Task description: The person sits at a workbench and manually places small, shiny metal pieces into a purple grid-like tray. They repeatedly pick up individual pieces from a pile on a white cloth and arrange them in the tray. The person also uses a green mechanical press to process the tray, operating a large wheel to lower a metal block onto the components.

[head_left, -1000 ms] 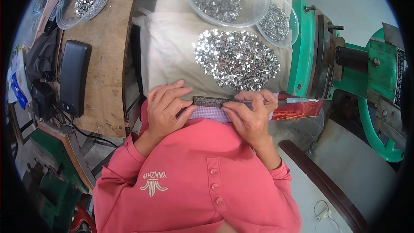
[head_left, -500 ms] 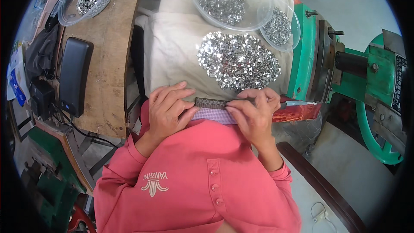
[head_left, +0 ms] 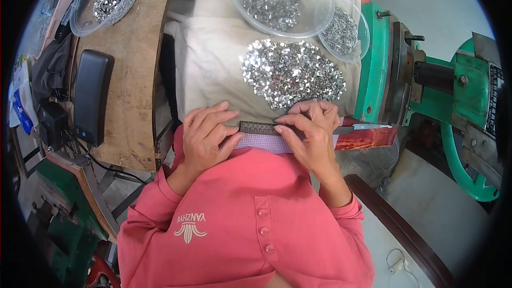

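A short dark toothed strip lies crosswise in front of my body, over checked purple-white cloth. My left hand holds its left end, with thumb and forefinger closed there. At its right part, the thumb and forefinger of my right hand come together in a pinch; whatever is between them is too small to make out. Just beyond, a heap of small shiny metal pieces is spread on a beige cloth.
Behind the heap stand a large clear tub and a smaller clear bowl, both holding metal pieces. A green machine borders the right side. On the left, a wooden table carries a black power bank and another clear tub.
My right hand has shifted slightly left along the strip, its fingertips still together. My left hand stays at the left end.
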A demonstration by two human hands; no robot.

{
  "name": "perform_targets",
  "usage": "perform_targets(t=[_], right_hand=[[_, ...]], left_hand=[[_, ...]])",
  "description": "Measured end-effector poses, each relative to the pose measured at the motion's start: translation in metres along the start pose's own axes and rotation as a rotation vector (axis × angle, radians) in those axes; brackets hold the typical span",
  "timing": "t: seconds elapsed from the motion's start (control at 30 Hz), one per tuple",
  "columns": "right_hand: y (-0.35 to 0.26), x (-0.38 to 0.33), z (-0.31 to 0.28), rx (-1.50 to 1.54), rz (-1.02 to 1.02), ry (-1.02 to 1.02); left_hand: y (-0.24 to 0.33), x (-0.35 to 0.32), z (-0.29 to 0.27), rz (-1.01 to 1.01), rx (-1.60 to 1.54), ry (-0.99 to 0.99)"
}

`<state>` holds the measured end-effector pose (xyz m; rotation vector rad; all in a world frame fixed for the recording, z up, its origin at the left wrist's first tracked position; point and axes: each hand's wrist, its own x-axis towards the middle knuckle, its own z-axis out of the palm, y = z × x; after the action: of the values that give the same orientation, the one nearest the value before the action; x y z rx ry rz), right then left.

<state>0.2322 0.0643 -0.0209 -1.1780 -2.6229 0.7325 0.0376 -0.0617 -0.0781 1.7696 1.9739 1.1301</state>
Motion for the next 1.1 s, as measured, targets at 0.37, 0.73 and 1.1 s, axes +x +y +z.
perform_targets(t=[0.37,0.73,1.1], right_hand=[[0.002,0.004,0.003,0.038,0.009,-0.021],[0.013,0.001,-0.001,0.142,-0.042,0.098],[0.004,-0.019,0.008,-0.109,-0.176,0.185]], left_hand=[[0.004,-0.004,-0.002,0.052,0.018,0.037],[0.011,0.004,0.000,0.254,0.075,-0.044],[0.006,0.003,-0.003,0.060,-0.038,0.028]])
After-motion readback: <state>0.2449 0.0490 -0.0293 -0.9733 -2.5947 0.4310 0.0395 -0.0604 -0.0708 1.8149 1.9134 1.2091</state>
